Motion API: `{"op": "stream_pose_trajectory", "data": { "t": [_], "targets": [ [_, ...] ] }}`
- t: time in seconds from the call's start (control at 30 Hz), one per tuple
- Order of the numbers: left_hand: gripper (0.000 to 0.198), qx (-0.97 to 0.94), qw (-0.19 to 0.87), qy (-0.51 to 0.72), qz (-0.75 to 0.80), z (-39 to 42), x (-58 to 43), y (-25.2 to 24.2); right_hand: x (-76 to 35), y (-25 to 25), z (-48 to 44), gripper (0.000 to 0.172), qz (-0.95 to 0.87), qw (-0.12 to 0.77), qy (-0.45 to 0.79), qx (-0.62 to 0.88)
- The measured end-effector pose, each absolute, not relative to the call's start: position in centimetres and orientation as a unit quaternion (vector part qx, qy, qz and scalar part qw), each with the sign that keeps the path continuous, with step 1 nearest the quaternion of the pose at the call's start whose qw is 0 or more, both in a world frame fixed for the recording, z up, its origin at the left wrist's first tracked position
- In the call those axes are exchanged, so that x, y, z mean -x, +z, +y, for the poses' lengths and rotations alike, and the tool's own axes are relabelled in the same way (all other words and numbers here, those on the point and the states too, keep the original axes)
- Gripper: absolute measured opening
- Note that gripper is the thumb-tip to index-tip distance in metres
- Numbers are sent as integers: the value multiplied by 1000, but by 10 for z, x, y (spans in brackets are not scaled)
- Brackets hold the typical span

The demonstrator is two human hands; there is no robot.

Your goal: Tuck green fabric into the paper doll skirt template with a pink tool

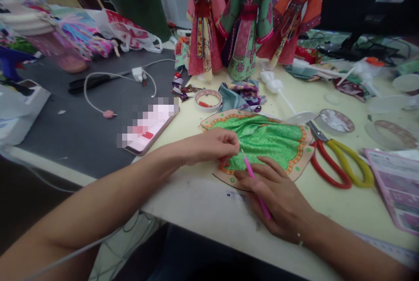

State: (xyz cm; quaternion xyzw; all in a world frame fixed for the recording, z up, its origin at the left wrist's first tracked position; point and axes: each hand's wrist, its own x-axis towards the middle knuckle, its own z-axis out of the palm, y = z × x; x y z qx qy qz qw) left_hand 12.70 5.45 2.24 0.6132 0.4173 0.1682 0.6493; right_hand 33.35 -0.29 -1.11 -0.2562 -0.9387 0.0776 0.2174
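Note:
A green patterned fabric piece (265,141) with an orange scalloped border lies on the cream table (327,211) in front of me. My left hand (212,145) is closed in a pinch on the fabric's near left edge. My right hand (278,198) grips a thin pink tool (255,185) like a pen. Its tip touches the green fabric right beside my left fingers. My right fingers rest partly on the fabric's lower border.
Red and yellow scissors (337,163) lie right of the fabric. A tape roll (208,100) and fabric scraps (242,93) sit behind it. Three dressed paper dolls (245,23) stand at the back. A phone (149,130) and a white cable (98,106) lie left on the dark mat.

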Motion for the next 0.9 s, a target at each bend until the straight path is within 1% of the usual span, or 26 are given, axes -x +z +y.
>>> {"op": "stream_pose_trajectory", "data": {
  "t": [0.1,0.27,0.43,0.6,0.77,0.9],
  "targets": [
    [4,-615,648,169,416,55,-127,22,-335,-12,-4,29,-936,229,76,257],
    [3,-617,650,167,411,55,-126,22,-336,-13,-3,31,-939,222,76,251],
    [4,-621,648,166,409,56,-127,21,-335,-13,-3,28,-939,222,83,250],
    [5,-615,653,166,410,55,-126,21,-336,-12,-3,30,-936,226,96,252],
    [6,-612,661,177,397,55,-126,21,-339,-9,-1,33,-913,285,107,272],
    [12,-618,654,193,392,56,-127,23,-342,-8,2,33,-893,336,108,279]
  ]
}}
